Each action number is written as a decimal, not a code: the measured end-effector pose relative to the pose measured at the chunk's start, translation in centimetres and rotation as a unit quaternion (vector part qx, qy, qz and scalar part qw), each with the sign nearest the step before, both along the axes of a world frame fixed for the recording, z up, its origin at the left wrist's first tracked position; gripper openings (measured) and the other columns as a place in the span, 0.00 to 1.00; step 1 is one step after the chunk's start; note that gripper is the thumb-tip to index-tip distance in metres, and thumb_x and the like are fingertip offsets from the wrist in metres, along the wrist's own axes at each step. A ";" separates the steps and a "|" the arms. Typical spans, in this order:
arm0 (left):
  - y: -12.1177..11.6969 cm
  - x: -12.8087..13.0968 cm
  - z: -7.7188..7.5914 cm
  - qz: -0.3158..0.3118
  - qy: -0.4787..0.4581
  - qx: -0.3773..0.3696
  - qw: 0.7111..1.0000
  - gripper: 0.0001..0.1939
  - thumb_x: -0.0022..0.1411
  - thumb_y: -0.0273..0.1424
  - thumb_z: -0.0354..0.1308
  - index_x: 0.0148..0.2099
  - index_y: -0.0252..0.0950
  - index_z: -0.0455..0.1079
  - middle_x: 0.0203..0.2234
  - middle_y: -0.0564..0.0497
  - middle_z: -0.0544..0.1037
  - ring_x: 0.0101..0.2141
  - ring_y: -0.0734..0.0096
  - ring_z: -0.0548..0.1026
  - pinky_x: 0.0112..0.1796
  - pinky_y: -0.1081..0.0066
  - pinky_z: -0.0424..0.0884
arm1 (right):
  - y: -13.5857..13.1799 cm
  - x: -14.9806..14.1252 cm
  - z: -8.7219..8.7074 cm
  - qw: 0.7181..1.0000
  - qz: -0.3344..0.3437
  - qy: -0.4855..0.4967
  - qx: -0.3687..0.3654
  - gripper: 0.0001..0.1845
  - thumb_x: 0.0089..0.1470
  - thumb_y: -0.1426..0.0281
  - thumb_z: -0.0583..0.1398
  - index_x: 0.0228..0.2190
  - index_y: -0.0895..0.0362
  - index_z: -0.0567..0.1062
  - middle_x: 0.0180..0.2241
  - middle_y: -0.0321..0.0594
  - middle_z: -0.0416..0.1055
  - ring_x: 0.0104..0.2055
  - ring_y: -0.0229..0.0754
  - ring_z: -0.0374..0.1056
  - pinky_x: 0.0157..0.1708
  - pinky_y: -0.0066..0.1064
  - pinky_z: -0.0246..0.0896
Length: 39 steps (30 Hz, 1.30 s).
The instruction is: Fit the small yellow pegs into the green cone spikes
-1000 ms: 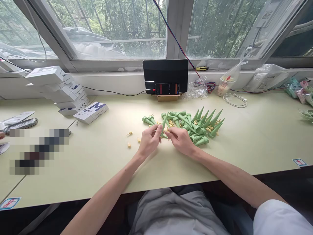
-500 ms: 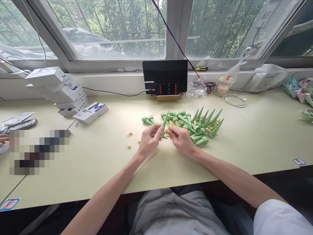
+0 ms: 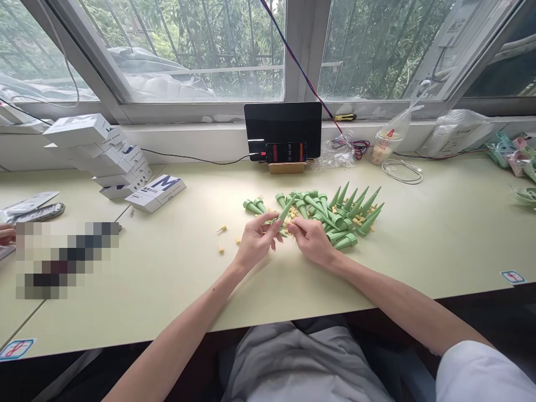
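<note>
My left hand (image 3: 256, 237) is closed around a green plastic spike (image 3: 286, 210), a hollow-looking cone whose point leans up and to the right. Just right of it, my right hand (image 3: 312, 239) is pinched, with a small yellow plastic peg (image 3: 289, 221) showing at the fingertips, partly hidden. Behind and to the right of my hands lies a heap of similar green spikes (image 3: 345, 241), with yellow pegs among them. Several loose yellow pegs (image 3: 221, 249) lie left of my left hand.
A phone (image 3: 286, 152) leans on a black tablet (image 3: 282, 120) at the back. White boxes (image 3: 156, 193) are stacked at the left. A bagged cup (image 3: 382, 148) and a coiled white cable (image 3: 402, 172) lie back right. Another person's hand (image 3: 6, 234) shows at the left edge.
The green spike in my left hand has tilted further to the right, and the fingers of that hand have shifted under it. My right hand has barely moved.
</note>
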<state>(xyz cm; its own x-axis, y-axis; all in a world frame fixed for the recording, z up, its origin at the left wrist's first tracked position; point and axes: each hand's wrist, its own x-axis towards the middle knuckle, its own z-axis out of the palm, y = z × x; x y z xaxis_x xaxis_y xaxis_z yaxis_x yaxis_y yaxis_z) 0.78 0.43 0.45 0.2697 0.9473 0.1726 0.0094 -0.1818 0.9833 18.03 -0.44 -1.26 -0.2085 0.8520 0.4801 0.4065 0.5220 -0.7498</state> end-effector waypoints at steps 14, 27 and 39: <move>-0.1 0.1 0.0 0.039 0.028 0.009 0.999 0.15 0.61 0.43 0.62 0.38 0.35 0.73 0.25 0.53 0.73 0.18 0.79 0.68 0.18 0.77 0.65 | -0.1 -0.2 0.1 0.998 -0.008 -0.040 0.057 0.23 0.64 0.68 0.55 0.20 0.55 0.53 0.19 0.30 0.49 0.22 0.34 0.46 0.26 0.30 0.44; -0.3 0.2 0.4 0.047 0.053 0.020 0.997 0.16 0.63 0.40 0.60 0.29 0.35 0.68 0.20 0.56 0.68 0.16 0.81 0.67 0.17 0.79 0.63 | -0.2 -0.2 -0.4 0.996 0.000 -0.044 0.073 0.21 0.65 0.69 0.55 0.21 0.55 0.55 0.19 0.30 0.52 0.23 0.34 0.48 0.26 0.29 0.45; -0.2 0.2 0.2 0.026 0.030 -0.003 0.999 0.20 0.60 0.48 0.62 0.40 0.35 0.73 0.31 0.50 0.77 0.17 0.77 0.72 0.16 0.75 0.69 | 0.1 -0.1 -0.6 0.999 -0.011 -0.023 0.021 0.20 0.66 0.67 0.53 0.22 0.55 0.56 0.19 0.30 0.52 0.22 0.34 0.47 0.24 0.29 0.45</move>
